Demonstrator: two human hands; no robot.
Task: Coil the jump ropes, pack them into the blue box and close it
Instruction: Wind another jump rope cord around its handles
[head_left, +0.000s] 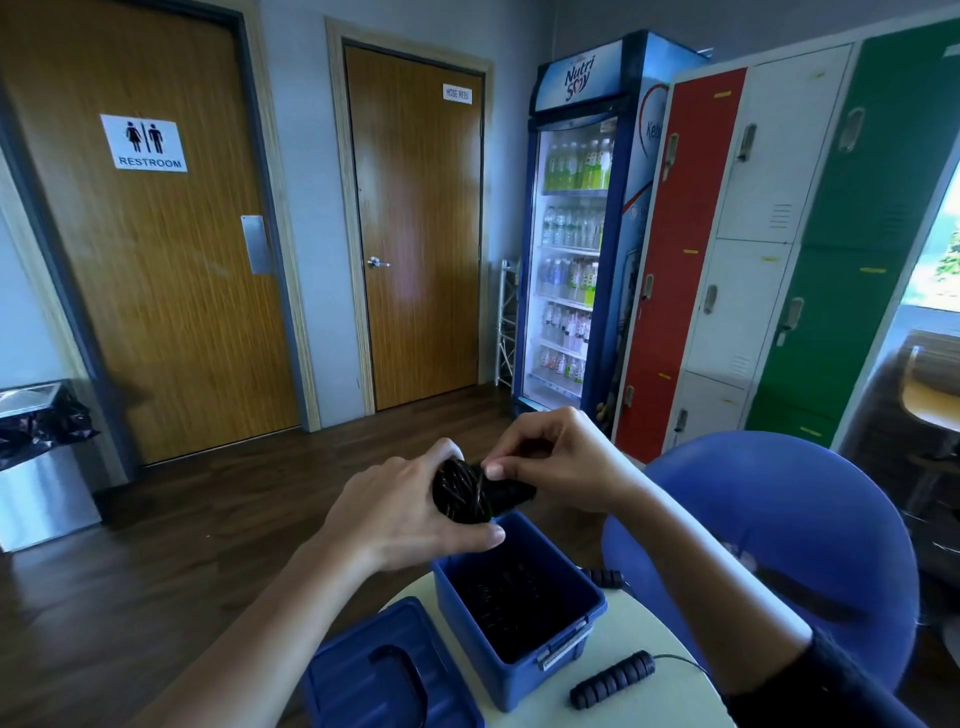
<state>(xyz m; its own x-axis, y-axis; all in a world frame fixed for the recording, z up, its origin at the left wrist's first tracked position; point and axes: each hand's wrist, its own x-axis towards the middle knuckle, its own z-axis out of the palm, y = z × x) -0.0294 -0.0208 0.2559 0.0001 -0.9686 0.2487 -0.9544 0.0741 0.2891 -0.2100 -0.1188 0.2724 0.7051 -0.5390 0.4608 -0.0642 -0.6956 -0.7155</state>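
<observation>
Here we go: my left hand (410, 512) is wrapped round the coiled jump rope (460, 491), fingers curled over the top and thumb underneath, a firm grip on the dark bundle of cord. My right hand (550, 457) comes in from the other side, thumb and forefinger pinching a thin strand right at the coil, the other fingers tucked in. The bundle lies roughly sideways across my view, long axis left to right. Its black handle (514, 493) pokes out toward the right and dips a touch.

I'm holding it in the air, just above the far end of the blue box (519, 686), not touching it. The box stands with its lid off, and inside it looks dark; I can't tell what's in there. The blue lid (384, 670) lies flat just to the left of the box, handle side up.

Both sit on a round pale table (649, 696). A second rope's ribbed black handle (613, 679) lies near the box's front corner, thin cord trailing off right, and another handle (602, 577) sits by the far right side.

Round the room: a blue chair (779, 519) on my right, a drinks fridge (576, 234) beside red, white and green lockers (769, 208), two wooden doors, a steel bin (41, 467) on the left, dark wood floor (208, 519)
</observation>
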